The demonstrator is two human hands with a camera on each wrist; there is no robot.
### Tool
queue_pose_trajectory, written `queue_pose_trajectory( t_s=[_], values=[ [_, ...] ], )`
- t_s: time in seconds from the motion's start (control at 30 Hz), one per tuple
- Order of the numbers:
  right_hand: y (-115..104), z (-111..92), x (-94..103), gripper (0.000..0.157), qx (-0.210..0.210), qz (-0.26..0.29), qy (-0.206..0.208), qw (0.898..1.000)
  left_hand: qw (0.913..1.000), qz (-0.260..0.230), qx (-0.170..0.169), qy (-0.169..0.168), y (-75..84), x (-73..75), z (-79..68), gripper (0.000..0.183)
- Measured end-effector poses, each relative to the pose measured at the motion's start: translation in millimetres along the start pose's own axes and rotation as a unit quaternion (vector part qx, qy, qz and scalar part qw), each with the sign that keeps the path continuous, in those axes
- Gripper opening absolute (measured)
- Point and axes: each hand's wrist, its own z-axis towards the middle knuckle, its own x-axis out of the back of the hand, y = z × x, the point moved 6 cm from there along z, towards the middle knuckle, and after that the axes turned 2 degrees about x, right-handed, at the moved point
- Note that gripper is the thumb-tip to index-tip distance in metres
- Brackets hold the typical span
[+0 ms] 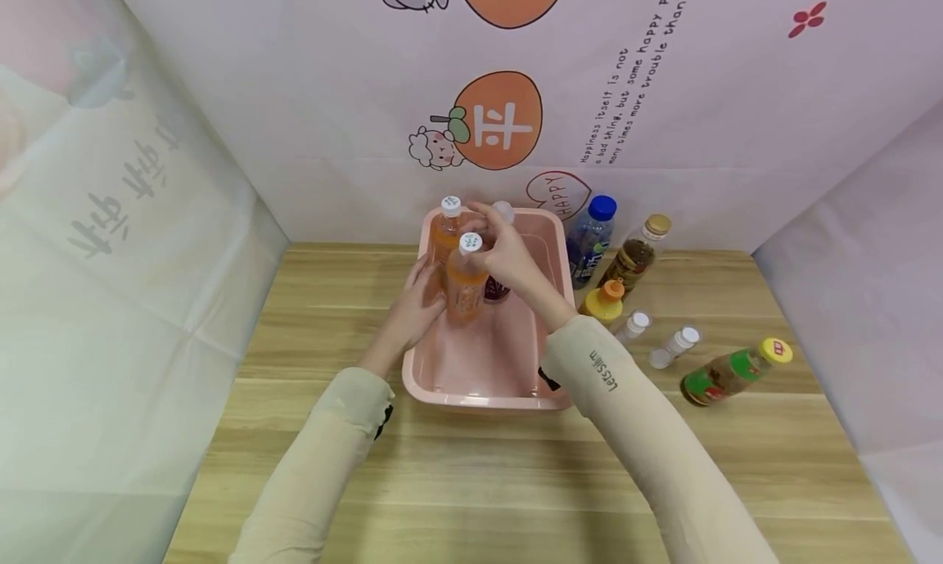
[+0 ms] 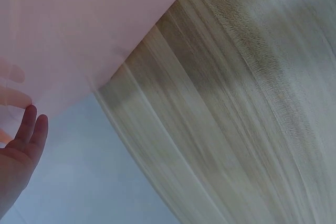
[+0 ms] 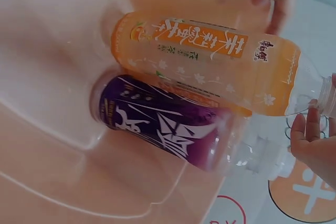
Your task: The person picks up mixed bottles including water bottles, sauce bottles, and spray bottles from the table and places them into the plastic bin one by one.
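Observation:
My right hand (image 1: 508,257) pinches the neck of an orange-labelled tea bottle (image 1: 466,290), held upright under a white cap inside a pink tub (image 1: 471,402). Right beside it in the right wrist view stands a purple-labelled bottle (image 3: 163,124) with a clear neck. A second orange-drink bottle (image 1: 446,235) is in the tub's back left corner, partly covered by the held one. Over the left rim lies my left hand (image 1: 414,309), thumb toward the inside, fingers fairly straight. In the left wrist view its fingers (image 2: 37,132) touch the tub wall.
Right of the tub stand a blue-capped bottle (image 1: 589,241), a gold-capped brown bottle (image 1: 635,257), an orange-topped yellow squeeze bottle (image 1: 604,302), two small white-capped bottles (image 1: 674,347) and a yellow-capped green-labelled bottle (image 1: 733,374). A printed cloth (image 1: 331,97) hangs behind the wooden table (image 1: 324,318).

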Motion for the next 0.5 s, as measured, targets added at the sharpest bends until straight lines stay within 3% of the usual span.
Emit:
queue_pose_trajectory(
  t_s=[0.5],
  values=[
    [13.4, 0.2, -12.9, 0.073, -0.016, 0.008, 0.018, 1.0, 0.9999, -0.007, 0.007, -0.002, -0.6, -0.1, -1.2, 0.064]
  ],
)
